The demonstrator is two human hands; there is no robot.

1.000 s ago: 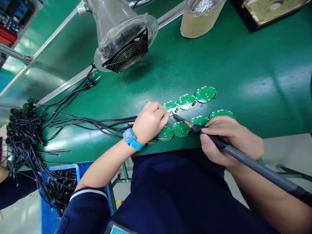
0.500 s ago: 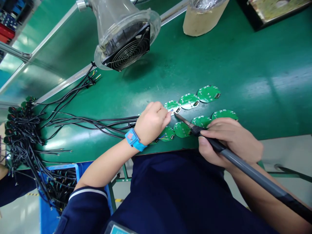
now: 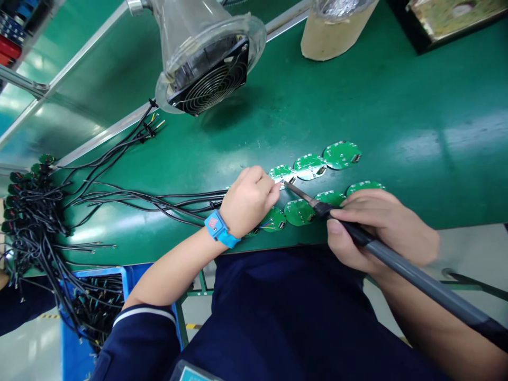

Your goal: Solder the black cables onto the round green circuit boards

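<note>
My left hand is closed in a pinch at the left edge of a green circuit board. A thin wire shows at its fingertips; most of the grip is hidden. Black cables run from the left to beneath this hand. My right hand grips a soldering iron like a pen. The iron's tip touches or nearly touches the board beside the wire. More boards lie in two slanting rows, and a lower one has coloured wires on it.
A fan in a clear hood hangs over the green table. Behind stand a cardboard-coloured container and a black-edged tray. Bundled cables are heaped at left, above a blue bin. Another person's sleeve shows there.
The view has shifted slightly. The iron's tip stays at the same board, its handle and my right hand a little farther right. My left hand keeps its pinch.
</note>
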